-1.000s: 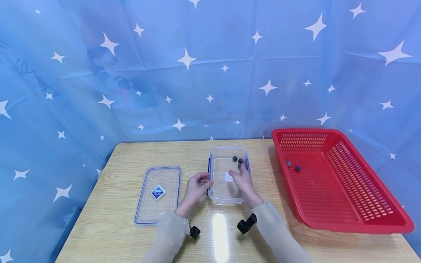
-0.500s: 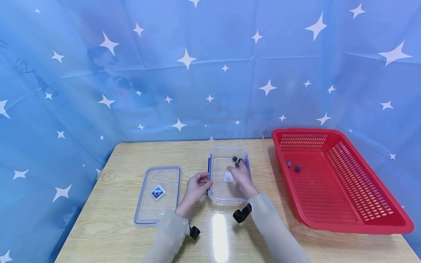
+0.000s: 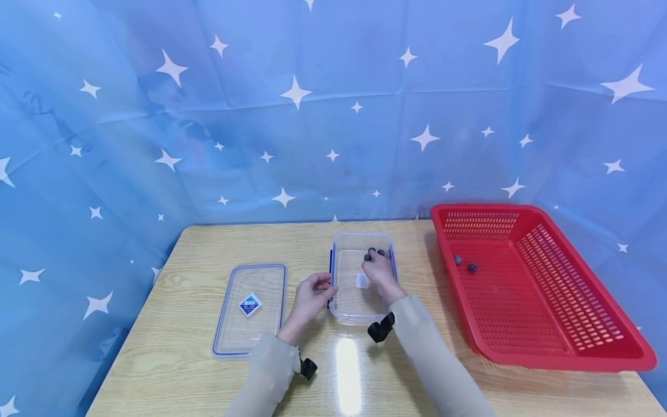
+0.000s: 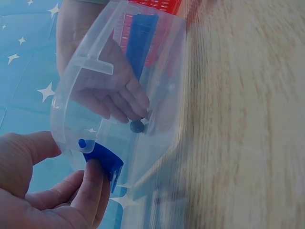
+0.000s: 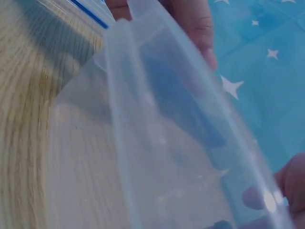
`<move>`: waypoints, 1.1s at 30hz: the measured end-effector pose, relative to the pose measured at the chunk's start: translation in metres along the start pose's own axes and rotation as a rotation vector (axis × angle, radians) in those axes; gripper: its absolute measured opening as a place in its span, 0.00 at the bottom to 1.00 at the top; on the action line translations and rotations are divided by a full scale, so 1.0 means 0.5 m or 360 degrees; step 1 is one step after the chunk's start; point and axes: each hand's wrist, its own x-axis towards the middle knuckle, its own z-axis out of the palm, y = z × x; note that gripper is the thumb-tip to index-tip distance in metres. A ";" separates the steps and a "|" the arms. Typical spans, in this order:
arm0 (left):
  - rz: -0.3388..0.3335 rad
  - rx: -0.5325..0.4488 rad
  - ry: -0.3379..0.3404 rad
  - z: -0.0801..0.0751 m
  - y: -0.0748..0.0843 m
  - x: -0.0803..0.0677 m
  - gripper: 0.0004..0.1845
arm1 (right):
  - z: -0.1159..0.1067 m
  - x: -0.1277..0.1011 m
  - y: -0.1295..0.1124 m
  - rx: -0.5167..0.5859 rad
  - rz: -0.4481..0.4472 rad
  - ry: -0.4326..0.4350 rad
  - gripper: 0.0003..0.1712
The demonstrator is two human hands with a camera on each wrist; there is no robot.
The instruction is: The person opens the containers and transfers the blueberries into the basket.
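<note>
A clear plastic food box (image 3: 346,304) stands uncovered near the table's back edge. My left hand (image 3: 308,296) holds its left side, with the thumb by the rim and fingers at a blue latch (image 4: 106,161) in the left wrist view. Inside the box my right hand (image 3: 383,279) reaches toward the back and pinches a dark blueberry (image 3: 367,257); the left wrist view shows that blueberry (image 4: 137,126) right at the fingertips. Two more blueberries lie just beyond the fingers. The right wrist view mostly holds the box wall (image 5: 157,143), which covers much of the hand.
A clear lid (image 3: 250,336) with a blue rim lies on the table left of the box. To the right stands a red slotted basket (image 3: 526,313) with two blueberries (image 3: 472,267) on its floor. A blue star-patterned curtain (image 3: 333,133) hangs behind the table.
My right hand has moved left inside the box, and one blueberry has shifted left with its fingertips. The left hand has stayed at the box's side.
</note>
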 end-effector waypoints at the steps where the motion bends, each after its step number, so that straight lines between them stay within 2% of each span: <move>1: -0.0002 0.0005 0.0002 0.000 0.002 -0.001 0.18 | 0.001 0.000 -0.002 -0.0013 -0.0004 0.0002 0.33; 6: -0.0029 0.0027 -0.0006 0.001 -0.001 0.000 0.18 | 0.004 0.000 -0.007 -0.0028 0.0020 -0.0063 0.31; 13: -0.0022 0.0011 0.0019 0.007 -0.066 0.028 0.19 | 0.013 0.001 -0.010 0.0101 0.0048 -0.0177 0.31; 16: -0.0020 0.0017 0.0027 0.009 -0.081 0.032 0.19 | 0.021 0.003 -0.011 0.0165 0.0048 -0.0192 0.30; 25: -0.0006 -0.0023 0.0035 0.009 -0.086 0.033 0.19 | 0.036 0.010 -0.016 0.0163 -0.0023 -0.0234 0.29; 33: 0.0007 -0.0033 0.0042 0.009 -0.086 0.034 0.18 | 0.047 0.014 -0.025 0.0138 -0.0030 -0.0264 0.27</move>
